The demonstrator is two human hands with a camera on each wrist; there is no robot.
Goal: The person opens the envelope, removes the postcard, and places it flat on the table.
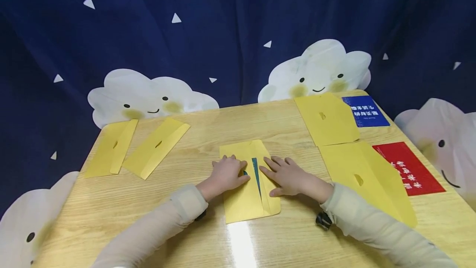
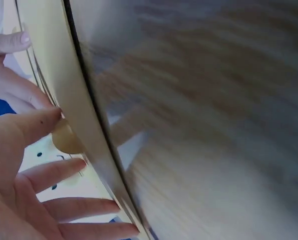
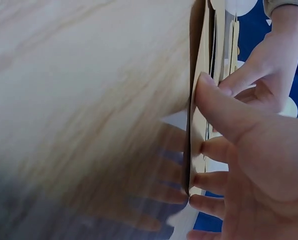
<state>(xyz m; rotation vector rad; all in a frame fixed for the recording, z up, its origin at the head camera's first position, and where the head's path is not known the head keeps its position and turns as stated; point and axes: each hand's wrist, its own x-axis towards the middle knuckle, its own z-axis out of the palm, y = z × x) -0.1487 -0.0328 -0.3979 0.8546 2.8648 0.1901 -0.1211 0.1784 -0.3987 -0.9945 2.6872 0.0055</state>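
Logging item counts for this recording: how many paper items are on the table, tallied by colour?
Yellow envelopes: 5
Blue card: 1
Red card: 1
Teal item, partly showing inside the centre envelope: 1
Total: 8 visible

Env yellow; insert dk teal; curtain navy w/ wht triangles; tbl lt woodgrain.
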